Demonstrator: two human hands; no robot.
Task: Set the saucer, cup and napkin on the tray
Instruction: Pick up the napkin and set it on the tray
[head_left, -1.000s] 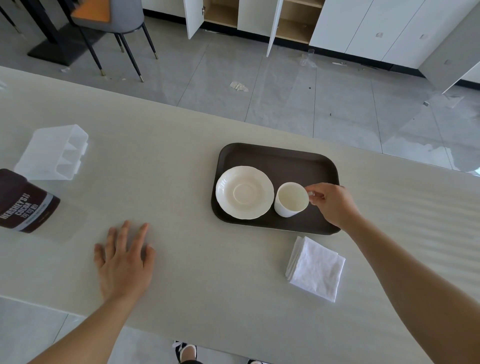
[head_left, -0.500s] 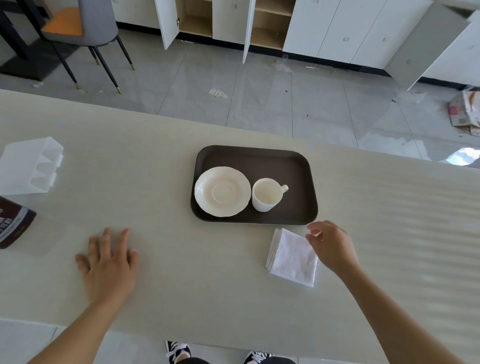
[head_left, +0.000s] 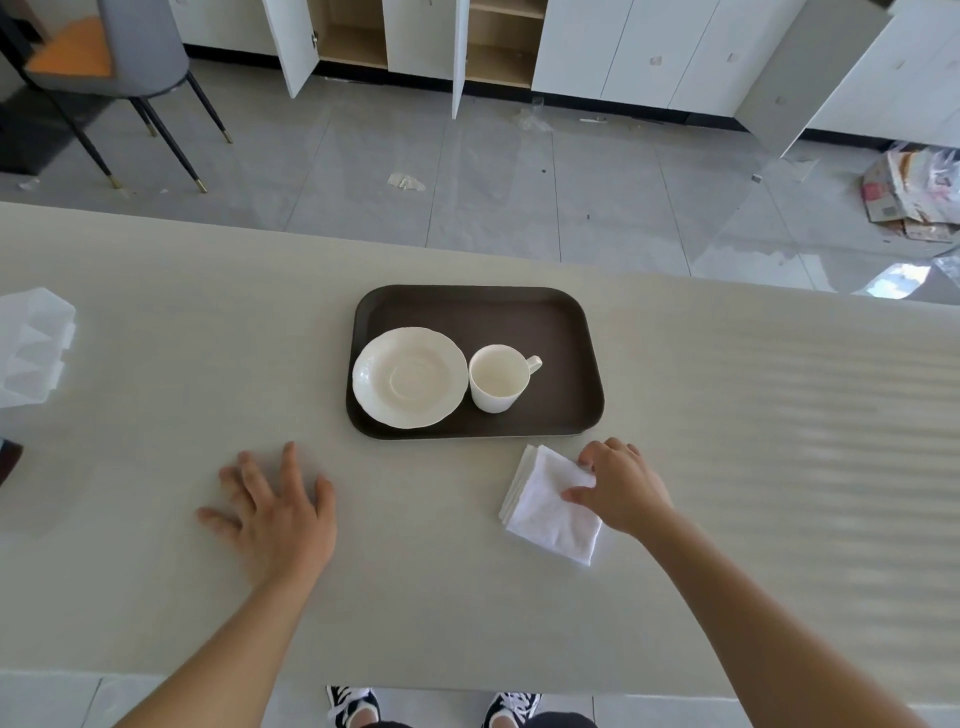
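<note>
White cloth first: napkin (head_left: 551, 506) folded in layers, flat on surface (head_left: 727, 467), just off tray's (head_left: 467, 312) near right corner, not yet on it. Saucer (head_left: 409, 378) already on tray at left; cup (head_left: 500, 378) upright beside it, handle pointing right, apparently not quite touching. Right hand (head_left: 621, 488) laid over napkin's right edge, fingers curled down onto cloth, seemingly beginning a pinch; whether thumb sits under a layer, cannot tell. Left hand (head_left: 275, 512) spread flat on surface, holding nothing, well apart from tray. Best handled by pinching through all layers at once, so stack stays folded; lifting clear of rim rather than dragging; setting down on bare tray right of cup, away from handle, to avoid nudging cup.
</note>
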